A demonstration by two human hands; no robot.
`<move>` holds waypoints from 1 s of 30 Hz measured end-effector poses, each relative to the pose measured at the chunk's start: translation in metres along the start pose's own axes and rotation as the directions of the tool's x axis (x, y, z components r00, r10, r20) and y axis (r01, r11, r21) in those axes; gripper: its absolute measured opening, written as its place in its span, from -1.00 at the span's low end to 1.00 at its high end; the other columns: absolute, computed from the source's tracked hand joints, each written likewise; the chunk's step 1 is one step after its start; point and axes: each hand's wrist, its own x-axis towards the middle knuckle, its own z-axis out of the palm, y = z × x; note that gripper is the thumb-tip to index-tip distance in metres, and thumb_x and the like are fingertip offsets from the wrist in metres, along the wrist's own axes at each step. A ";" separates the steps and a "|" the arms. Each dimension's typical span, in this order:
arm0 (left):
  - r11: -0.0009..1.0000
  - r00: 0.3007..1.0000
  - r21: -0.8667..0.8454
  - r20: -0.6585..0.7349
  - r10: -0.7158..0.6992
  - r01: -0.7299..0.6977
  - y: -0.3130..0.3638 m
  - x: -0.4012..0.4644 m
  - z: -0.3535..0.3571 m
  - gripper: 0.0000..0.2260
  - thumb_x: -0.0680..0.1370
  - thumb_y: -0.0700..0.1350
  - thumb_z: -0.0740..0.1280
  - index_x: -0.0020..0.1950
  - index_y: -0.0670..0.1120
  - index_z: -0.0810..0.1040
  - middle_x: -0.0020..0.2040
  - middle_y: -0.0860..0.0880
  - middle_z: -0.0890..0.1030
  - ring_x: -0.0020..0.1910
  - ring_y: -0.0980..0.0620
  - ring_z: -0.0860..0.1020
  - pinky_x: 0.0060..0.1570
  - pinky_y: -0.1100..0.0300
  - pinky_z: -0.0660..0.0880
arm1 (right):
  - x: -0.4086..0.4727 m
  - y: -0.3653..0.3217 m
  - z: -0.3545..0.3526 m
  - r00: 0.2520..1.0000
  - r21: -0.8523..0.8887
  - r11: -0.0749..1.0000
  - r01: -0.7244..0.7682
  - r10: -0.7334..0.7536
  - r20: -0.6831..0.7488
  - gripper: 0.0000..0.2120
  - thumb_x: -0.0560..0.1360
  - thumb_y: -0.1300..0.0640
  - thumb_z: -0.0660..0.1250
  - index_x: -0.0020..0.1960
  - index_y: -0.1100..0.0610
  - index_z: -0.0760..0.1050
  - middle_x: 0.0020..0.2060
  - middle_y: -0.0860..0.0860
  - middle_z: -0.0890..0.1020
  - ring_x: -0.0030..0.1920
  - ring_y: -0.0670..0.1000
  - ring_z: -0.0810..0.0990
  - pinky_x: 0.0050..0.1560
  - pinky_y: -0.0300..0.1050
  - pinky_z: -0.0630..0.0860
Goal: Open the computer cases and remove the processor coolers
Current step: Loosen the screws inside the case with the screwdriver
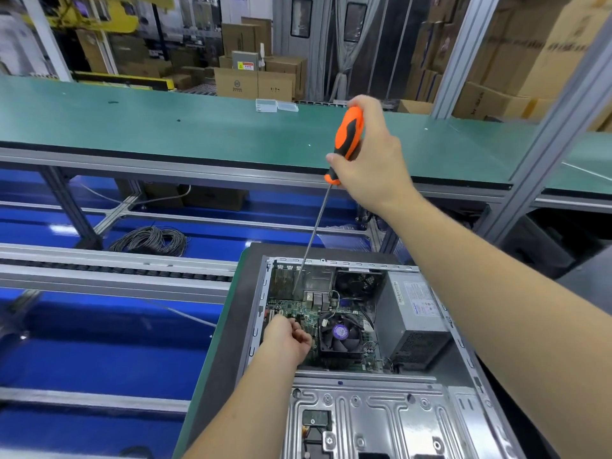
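An open computer case (427,385) lies flat on a dark mat, its side panel off. Inside, the processor cooler (341,336), a black fan with a purple hub, sits on the green motherboard (288,308). My right hand (371,154) grips the orange-and-black handle of a long screwdriver (346,137); its thin shaft slants down into the case's far left corner. My left hand (288,337) reaches into the case just left of the cooler, fingers curled over the board. Whether those fingers pinch anything is hidden.
A grey power supply (414,319) fills the case's right side and a metal drive cage (371,422) the near part. A long green workbench (165,127) runs across behind, with a small clear plastic box (266,105). Coiled cable (149,240) lies on the blue floor.
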 end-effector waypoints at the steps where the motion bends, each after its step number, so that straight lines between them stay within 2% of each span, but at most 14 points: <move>1: 1.000 1.000 -0.028 0.010 -0.006 0.006 0.000 0.000 0.000 -0.68 0.69 -0.12 0.06 -0.25 -0.12 0.35 -0.36 -0.01 0.32 -0.44 0.09 0.19 -0.41 0.29 0.19 | -0.005 0.002 0.007 1.000 -0.004 1.000 -0.009 0.009 0.022 -0.44 0.49 0.25 0.43 0.32 -0.07 0.23 -0.10 0.02 0.47 -0.23 0.00 0.58 -0.32 -0.26 0.62; 4: 0.992 0.997 -0.129 0.077 0.004 0.006 0.001 -0.001 -0.001 -0.64 0.71 -0.06 0.06 -0.27 -0.12 0.33 -0.36 0.01 0.29 -0.42 0.10 0.18 -0.38 0.30 0.17 | -0.026 0.017 0.033 0.998 -0.074 0.997 -0.015 0.019 0.056 -0.46 0.51 0.19 0.43 0.29 -0.12 0.20 -0.22 -0.04 0.47 -0.35 -0.14 0.52 -0.40 -0.42 0.42; 7: 0.991 0.993 -0.137 0.120 0.017 -0.001 0.002 -0.004 0.000 -0.64 0.70 -0.07 0.06 -0.29 -0.11 0.32 -0.37 0.00 0.28 -0.42 0.08 0.16 -0.38 0.28 0.14 | -0.041 0.031 0.054 0.993 -0.091 0.995 -0.047 0.057 0.106 -0.46 0.52 0.17 0.42 0.29 -0.15 0.17 -0.24 -0.04 0.46 -0.26 0.02 0.51 -0.25 -0.10 0.43; 10: 0.990 0.989 -0.140 0.143 0.024 -0.003 0.002 -0.005 0.000 -0.67 0.69 -0.12 0.06 -0.27 -0.13 0.34 -0.35 -0.02 0.29 -0.41 0.07 0.16 -0.37 0.27 0.14 | -0.049 0.039 0.066 0.988 -0.109 0.992 -0.061 0.076 0.135 -0.45 0.54 0.16 0.41 0.32 -0.15 0.16 -0.20 0.05 0.50 -0.20 0.17 0.52 -0.20 -0.01 0.46; 13: 0.990 0.988 -0.144 0.152 0.034 -0.012 0.001 -0.005 0.000 -0.67 0.68 -0.14 0.06 -0.27 -0.14 0.35 -0.35 -0.03 0.30 -0.41 0.06 0.17 -0.37 0.26 0.16 | -0.050 0.043 0.072 0.988 -0.121 0.991 -0.053 0.070 0.141 -0.44 0.55 0.15 0.41 0.34 -0.16 0.15 -0.15 0.06 0.52 -0.21 0.11 0.52 -0.27 -0.05 0.45; 15: 0.990 0.988 -0.139 0.152 0.032 -0.011 0.000 -0.004 0.000 -0.68 0.67 -0.16 0.06 -0.28 -0.14 0.36 -0.36 -0.03 0.30 -0.41 0.06 0.17 -0.38 0.25 0.16 | -0.049 0.048 0.074 0.990 -0.121 0.991 -0.061 0.076 0.122 -0.45 0.55 0.15 0.41 0.35 -0.15 0.16 -0.17 0.01 0.50 -0.23 -0.05 0.48 -0.33 -0.20 0.39; 17: 0.990 0.988 -0.138 0.152 0.034 -0.013 0.000 -0.004 -0.001 -0.69 0.67 -0.16 0.07 -0.27 -0.14 0.37 -0.37 -0.04 0.31 -0.41 0.06 0.18 -0.39 0.24 0.17 | -0.049 0.051 0.076 0.990 -0.128 0.990 -0.067 0.082 0.116 -0.44 0.55 0.14 0.41 0.37 -0.14 0.16 -0.17 -0.01 0.49 -0.23 -0.13 0.44 -0.34 -0.31 0.32; 23: 0.991 0.988 -0.136 0.151 0.027 -0.006 0.001 -0.003 -0.001 -0.70 0.66 -0.15 0.07 -0.25 -0.14 0.38 -0.35 -0.04 0.32 -0.40 0.05 0.18 -0.37 0.24 0.18 | -0.046 0.056 0.081 0.991 -0.136 0.988 -0.075 0.090 0.101 -0.42 0.55 0.14 0.41 0.39 -0.12 0.16 -0.23 -0.12 0.46 -0.25 -0.13 0.47 -0.35 -0.30 0.36; 26: 0.992 0.988 -0.127 0.151 0.028 -0.009 0.001 -0.002 -0.001 -0.70 0.66 -0.15 0.08 -0.25 -0.14 0.38 -0.36 -0.04 0.32 -0.40 0.05 0.19 -0.37 0.24 0.19 | -0.048 0.058 0.080 0.991 -0.158 0.985 -0.069 0.086 0.100 -0.43 0.55 0.14 0.41 0.40 -0.12 0.16 -0.23 -0.14 0.44 -0.26 -0.15 0.43 -0.35 -0.32 0.31; 30: 0.993 0.988 -0.120 0.151 0.026 -0.008 0.001 -0.002 0.000 -0.71 0.66 -0.15 0.08 -0.25 -0.14 0.39 -0.37 -0.04 0.33 -0.40 0.05 0.19 -0.37 0.23 0.19 | -0.048 0.058 0.078 0.991 -0.156 0.985 -0.072 0.088 0.096 -0.45 0.56 0.14 0.41 0.37 -0.12 0.16 -0.16 0.01 0.49 -0.25 -0.11 0.46 -0.36 -0.30 0.32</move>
